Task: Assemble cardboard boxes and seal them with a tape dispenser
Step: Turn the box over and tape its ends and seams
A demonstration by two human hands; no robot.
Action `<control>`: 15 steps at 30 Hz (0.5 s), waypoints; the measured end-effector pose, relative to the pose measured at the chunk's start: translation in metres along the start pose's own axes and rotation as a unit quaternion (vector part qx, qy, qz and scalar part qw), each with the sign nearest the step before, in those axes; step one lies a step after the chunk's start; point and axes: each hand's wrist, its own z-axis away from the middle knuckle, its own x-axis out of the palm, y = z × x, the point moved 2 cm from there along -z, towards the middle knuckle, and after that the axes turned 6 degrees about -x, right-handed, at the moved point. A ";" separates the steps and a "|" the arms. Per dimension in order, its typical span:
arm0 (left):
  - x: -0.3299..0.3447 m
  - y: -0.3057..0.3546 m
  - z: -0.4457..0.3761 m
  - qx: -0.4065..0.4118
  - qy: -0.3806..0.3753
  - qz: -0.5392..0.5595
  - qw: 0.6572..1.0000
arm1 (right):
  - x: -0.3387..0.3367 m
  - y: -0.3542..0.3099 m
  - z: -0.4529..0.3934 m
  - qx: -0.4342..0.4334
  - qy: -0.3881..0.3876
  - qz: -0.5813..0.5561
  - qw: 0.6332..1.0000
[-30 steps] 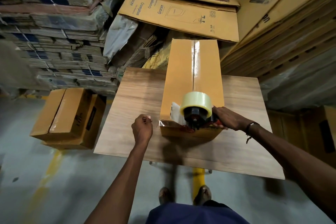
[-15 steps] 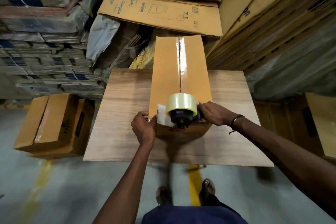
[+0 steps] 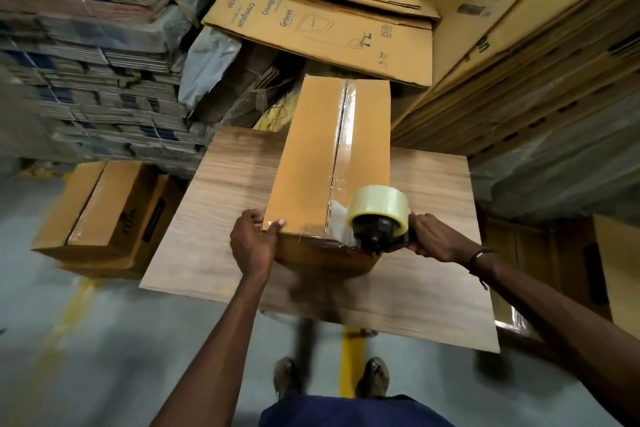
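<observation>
1. On the wooden table (image 3: 214,218) the long cardboard box (image 3: 304,156) lies lengthwise away from you, its far end overhanging the table's far edge and its near end just in front of your hands.
2. Your left hand (image 3: 252,246) grips the box's near left corner, thumb on the top face and fingers curled round the side wall.
3. Your right hand (image 3: 433,239) is wrapped round the handle of the tape dispenser (image 3: 379,222), fingers clamped on it; the dispenser sits at the box's near right edge, right beside the centre seam.
4. Clear tape (image 3: 346,135) covers the seam along the box top, from the far end to the dispenser, so you appear to be at the close of the sealing pass for this face.
5. Next, you likely need to carry the tape over the near edge and down the end wall, then tear it on the blade; I cannot tell whether the strip is already cut.
6. Steady the box firmly with your left hand, since a pull toward you could drag it off the near side of the table.
7. Left of the table, sealed boxes (image 3: 100,215) sit on the floor, probably where this one goes.
</observation>
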 end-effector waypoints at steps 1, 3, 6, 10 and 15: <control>0.002 0.003 0.005 0.006 0.012 -0.034 0.999 | -0.001 0.000 -0.002 -0.005 -0.004 0.001 1.000; 0.008 0.008 0.017 0.014 0.037 -0.097 0.994 | -0.002 0.002 -0.004 -0.028 -0.016 0.020 0.999; 0.026 0.020 0.039 0.050 0.043 -0.130 0.989 | -0.002 0.004 -0.005 -0.034 -0.031 0.010 0.999; 0.060 0.043 0.069 0.107 -0.019 -0.176 0.978 | -0.004 0.002 -0.006 -0.015 -0.021 -0.047 0.999; 0.080 0.035 0.075 0.135 -0.082 -0.185 0.970 | -0.006 0.004 -0.004 -0.019 -0.019 -0.061 0.998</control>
